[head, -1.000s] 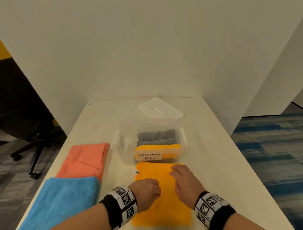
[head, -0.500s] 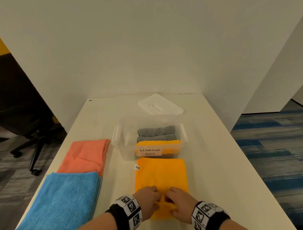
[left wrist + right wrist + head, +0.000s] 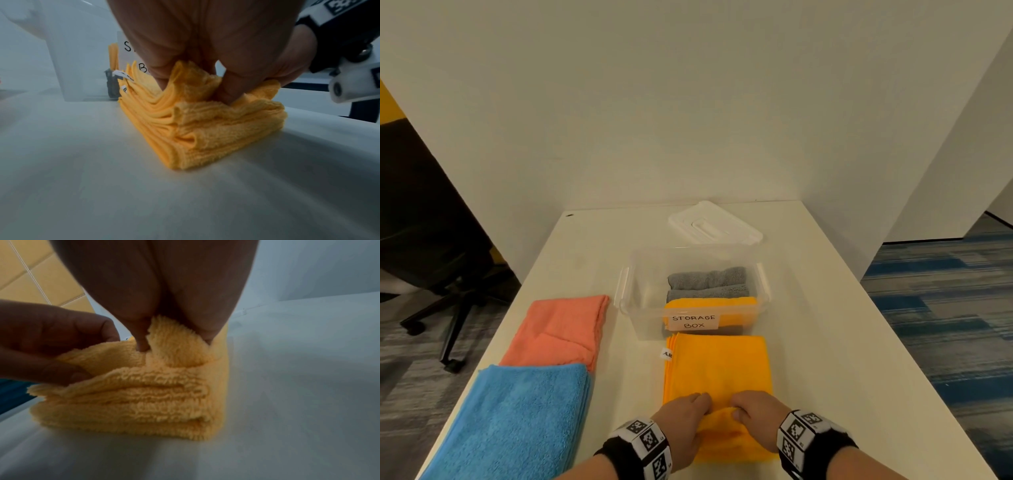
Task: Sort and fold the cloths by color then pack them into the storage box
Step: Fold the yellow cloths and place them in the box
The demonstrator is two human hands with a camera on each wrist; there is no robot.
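The folded orange cloth [image 3: 717,373] lies flat on the white table [image 3: 835,342], its far edge just in front of the clear storage box [image 3: 693,291] and its near edge under both hands. The left hand [image 3: 681,428] grips the near left part of that edge, fingers curled down into the top layers; the left wrist view shows the fingertips [image 3: 230,95] dug into the bunched pile. The right hand [image 3: 756,419] pinches the near right part, thumb and fingers clamped on a raised fold, and the two hands sit close together, nearly touching above the cloth. The lower layers stay flat on the table while the top ones are pulled up between the fingers.

Inside the storage box, a second orange cloth [image 3: 710,310] stands behind the label, with grey cloths [image 3: 707,284] behind it. The white lid [image 3: 714,224] rests on the table beyond the box. To the left, well apart from the hands, a coral cloth [image 3: 558,332] lies beside the box, and a blue cloth [image 3: 517,421] lies nearer, overlapping its near end.
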